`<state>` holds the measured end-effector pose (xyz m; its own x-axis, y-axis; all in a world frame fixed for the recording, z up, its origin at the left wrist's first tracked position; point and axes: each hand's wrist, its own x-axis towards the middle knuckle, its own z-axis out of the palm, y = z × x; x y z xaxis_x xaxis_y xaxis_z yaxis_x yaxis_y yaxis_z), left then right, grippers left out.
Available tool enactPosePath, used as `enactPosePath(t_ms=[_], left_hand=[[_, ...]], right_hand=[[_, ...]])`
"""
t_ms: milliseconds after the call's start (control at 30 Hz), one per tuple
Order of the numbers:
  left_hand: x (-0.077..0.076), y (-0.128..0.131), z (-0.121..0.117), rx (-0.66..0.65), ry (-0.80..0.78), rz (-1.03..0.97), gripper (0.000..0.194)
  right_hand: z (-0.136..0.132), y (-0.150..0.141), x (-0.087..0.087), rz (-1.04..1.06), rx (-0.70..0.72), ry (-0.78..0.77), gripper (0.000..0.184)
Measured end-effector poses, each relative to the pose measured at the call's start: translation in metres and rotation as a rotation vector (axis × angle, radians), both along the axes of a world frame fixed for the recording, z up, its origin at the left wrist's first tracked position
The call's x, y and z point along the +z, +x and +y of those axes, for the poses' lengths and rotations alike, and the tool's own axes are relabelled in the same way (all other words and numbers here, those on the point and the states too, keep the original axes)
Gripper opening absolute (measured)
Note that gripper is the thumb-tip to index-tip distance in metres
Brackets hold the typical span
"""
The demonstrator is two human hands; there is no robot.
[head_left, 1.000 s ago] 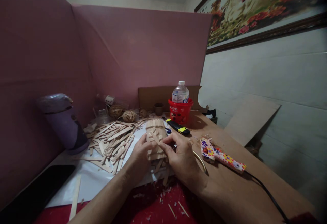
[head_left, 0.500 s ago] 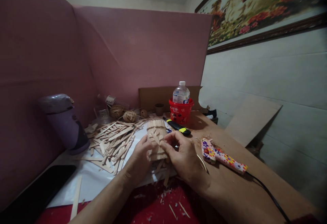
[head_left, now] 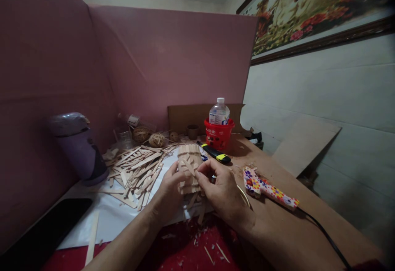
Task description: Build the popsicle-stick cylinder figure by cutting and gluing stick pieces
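A small holder built from wooden craft sticks [head_left: 189,160] stands upright at the table's middle. My left hand [head_left: 168,190] wraps its left side, fingers closed on it. My right hand [head_left: 220,188] grips its right side, thumb and forefinger pinching a slanted stick on its front. Loose craft sticks [head_left: 138,170] lie piled on white paper [head_left: 114,217] to the left. A flower-patterned glue gun [head_left: 268,189] lies on the wood to the right, its black cord running toward the lower right.
A purple flask [head_left: 77,147] stands at the left, a black phone [head_left: 43,230] lies at the near left. Twine balls [head_left: 156,140], a red bucket [head_left: 218,136] holding a water bottle, and a yellow-black cutter [head_left: 214,154] sit behind. Pink boards wall the back and left.
The two hands have shifted slightly on the stick holder; my right thumb and forefinger sit a little higher on the slanted stick. Nothing else on the table has moved.
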<state>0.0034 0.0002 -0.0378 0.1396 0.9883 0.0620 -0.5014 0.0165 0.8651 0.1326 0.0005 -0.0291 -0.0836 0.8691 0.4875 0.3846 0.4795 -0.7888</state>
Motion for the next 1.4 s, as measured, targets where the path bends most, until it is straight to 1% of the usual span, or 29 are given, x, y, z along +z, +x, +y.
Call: enactPosePath(t_ms=[100, 233, 367, 433, 567, 667, 733, 833, 933, 1000, 1133, 1267, 1333, 1400], left_hand=[[0.001, 0.000, 0.000, 0.011, 0.012, 0.027, 0.027], [0.004, 0.001, -0.003, 0.022, -0.023, 0.043, 0.026], [0.004, 0.001, -0.004, -0.001, -0.001, 0.019, 0.023], [0.003, 0.000, -0.003, -0.025, 0.020, -0.001, 0.023], [0.003, -0.002, -0.002, -0.051, -0.001, -0.041, 0.024], [0.002, -0.004, 0.000, -0.082, -0.030, -0.083, 0.029], [0.001, -0.006, 0.001, -0.108, -0.059, -0.116, 0.032], [0.000, -0.008, 0.002, -0.127, -0.094, -0.159, 0.032], [0.000, -0.009, 0.003, -0.120, -0.102, -0.165, 0.027], [0.000, -0.009, 0.003, -0.107, -0.102, -0.159, 0.026], [0.002, -0.009, 0.002, -0.089, -0.104, -0.153, 0.025], [0.001, -0.009, 0.000, -0.094, -0.078, -0.134, 0.015], [0.001, -0.008, -0.001, -0.080, -0.051, -0.120, 0.017], [0.000, -0.007, -0.002, -0.057, -0.012, -0.098, 0.023]], right_hand=[[0.001, 0.000, -0.002, 0.002, 0.011, 0.004, 0.011], [0.000, 0.000, -0.003, 0.019, 0.028, -0.001, 0.010], [0.001, 0.001, -0.003, 0.068, 0.055, -0.040, 0.017], [0.003, 0.002, -0.005, 0.112, 0.060, -0.029, 0.019], [0.009, 0.005, -0.010, 0.171, 0.012, -0.005, 0.028], [0.011, 0.006, -0.010, 0.194, -0.026, -0.005, 0.039], [0.011, 0.006, -0.009, 0.191, -0.031, 0.014, 0.041], [0.010, 0.006, -0.010, 0.171, -0.023, 0.052, 0.035], [0.010, 0.005, -0.013, 0.194, 0.021, 0.055, 0.017], [0.009, 0.004, -0.015, 0.196, 0.042, 0.047, 0.009], [0.003, 0.002, -0.009, 0.133, 0.050, 0.044, 0.013], [0.002, 0.001, -0.003, 0.037, 0.013, 0.018, 0.015], [0.005, 0.001, -0.005, 0.055, -0.012, 0.019, 0.011], [0.010, 0.002, -0.008, 0.128, -0.045, 0.032, 0.007]])
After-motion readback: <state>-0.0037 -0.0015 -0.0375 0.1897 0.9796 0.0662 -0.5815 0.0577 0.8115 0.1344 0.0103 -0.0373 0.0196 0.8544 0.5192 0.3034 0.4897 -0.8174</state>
